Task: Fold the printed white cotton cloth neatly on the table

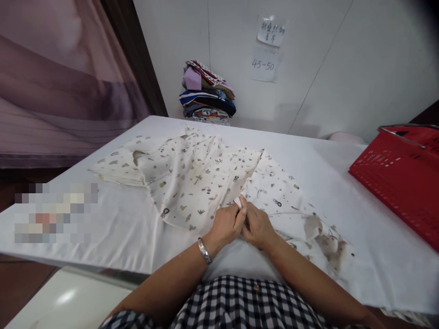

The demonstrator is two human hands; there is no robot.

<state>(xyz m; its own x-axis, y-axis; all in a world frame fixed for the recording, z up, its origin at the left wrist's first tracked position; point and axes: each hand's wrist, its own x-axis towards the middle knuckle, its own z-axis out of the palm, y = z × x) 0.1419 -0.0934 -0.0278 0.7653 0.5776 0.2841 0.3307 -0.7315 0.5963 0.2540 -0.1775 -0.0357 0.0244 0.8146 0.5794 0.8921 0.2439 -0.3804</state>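
Observation:
A large cream-white cloth point(195, 183) printed with small palm trees, birds and plants lies rumpled over the table, its left part in folded layers. At its near edge, my left hand point(227, 223) and my right hand point(258, 224) meet. Both are closed on the cloth, and a small white bit of it sticks up between the thumbs. On its right part, which spreads towards the near right edge, larger grey-brown printed figures show. What the fingers hold underneath is hidden. A silver bracelet point(205, 251) is on my left wrist.
The white-covered table point(126, 219) reaches the wall. A stack of folded fabrics point(208, 93) stands at the back. The red basket point(399, 178) with a metal handle is on the right. Two paper notes point(264, 64) hang on the wall; a pinkish curtain point(61, 82) hangs left.

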